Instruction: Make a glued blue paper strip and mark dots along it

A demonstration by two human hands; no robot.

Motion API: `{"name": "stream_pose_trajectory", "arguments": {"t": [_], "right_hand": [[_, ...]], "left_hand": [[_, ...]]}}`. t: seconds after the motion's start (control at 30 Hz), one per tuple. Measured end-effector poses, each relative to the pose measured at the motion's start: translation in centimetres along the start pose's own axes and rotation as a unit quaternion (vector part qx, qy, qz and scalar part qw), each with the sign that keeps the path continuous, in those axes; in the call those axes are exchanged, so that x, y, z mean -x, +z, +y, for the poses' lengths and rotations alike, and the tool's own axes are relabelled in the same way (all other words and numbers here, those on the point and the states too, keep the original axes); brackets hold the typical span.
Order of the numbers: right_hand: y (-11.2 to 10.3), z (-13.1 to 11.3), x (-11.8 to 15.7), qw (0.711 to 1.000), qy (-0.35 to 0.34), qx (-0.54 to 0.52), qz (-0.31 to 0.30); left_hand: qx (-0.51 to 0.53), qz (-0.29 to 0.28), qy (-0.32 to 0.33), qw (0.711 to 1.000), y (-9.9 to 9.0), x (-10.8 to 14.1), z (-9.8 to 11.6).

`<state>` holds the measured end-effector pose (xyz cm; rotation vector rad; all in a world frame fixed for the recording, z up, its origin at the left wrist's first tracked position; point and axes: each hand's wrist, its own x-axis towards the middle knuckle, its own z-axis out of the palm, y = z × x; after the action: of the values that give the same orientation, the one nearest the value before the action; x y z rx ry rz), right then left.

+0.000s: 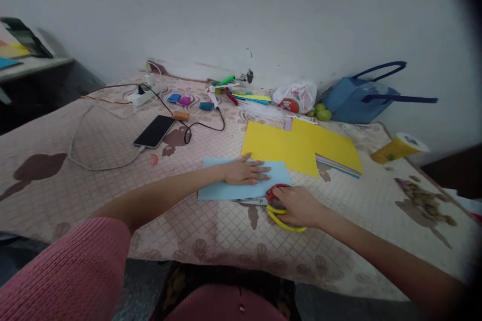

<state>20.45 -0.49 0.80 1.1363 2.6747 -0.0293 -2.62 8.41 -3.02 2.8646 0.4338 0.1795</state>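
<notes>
A light blue sheet of paper (218,188) lies on the patterned tablecloth in front of me. My left hand (244,170) rests flat on it, fingers stretched to the right. Along the sheet's lower right edge my right hand (301,205) grips scissors (278,213) with red and yellow handles. Their blades point left and lie at the near edge of the paper, partly under it. How far apart the blades are, I cannot make out. Yellow sheets (280,143) lie just behind the blue one, the right one on top of a stack of other colours.
A phone (154,131) on a white charging cable lies at left, near a power strip (141,96). A glue gun (213,97) with a black cord stands behind. Farther right are a plastic bag (295,96), green fruit (323,112), a blue bag (357,100) and a yellow canister (395,149).
</notes>
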Motion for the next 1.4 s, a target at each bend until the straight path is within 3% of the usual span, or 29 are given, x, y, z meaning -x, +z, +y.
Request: {"name": "stream_pose_trajectory", "arguments": {"t": [0.23,0.6,0.87,1.13,1.23,1.4], "right_hand": [[0.0,0.1,0.1,1.0,0.004,0.012,-0.019],[-0.2,-0.5,-0.4,1.0,-0.023,0.0,0.005],[-0.2,0.0,1.2,1.0,-0.008,-0.017,0.0],[0.2,0.4,2.3,1.0,0.011,-0.021,-0.002],[0.5,0.4,2.4,1.0,0.015,-0.02,-0.002],[1.0,0.5,2.5,1.0,0.02,-0.02,0.009]], "left_hand": [[-0.011,-0.006,-0.005,1.0,-0.1,0.0,0.2],[-0.005,0.017,0.01,1.0,0.1,0.0,0.0],[0.01,0.008,0.007,1.0,0.1,-0.2,-0.1],[0.011,0.022,-0.068,0.997,-1.6,1.5,0.5],[0.0,0.004,-0.104,0.995,-1.3,2.8,0.6],[-0.002,-0.012,-0.106,0.994,-0.3,3.8,0.5]]}}
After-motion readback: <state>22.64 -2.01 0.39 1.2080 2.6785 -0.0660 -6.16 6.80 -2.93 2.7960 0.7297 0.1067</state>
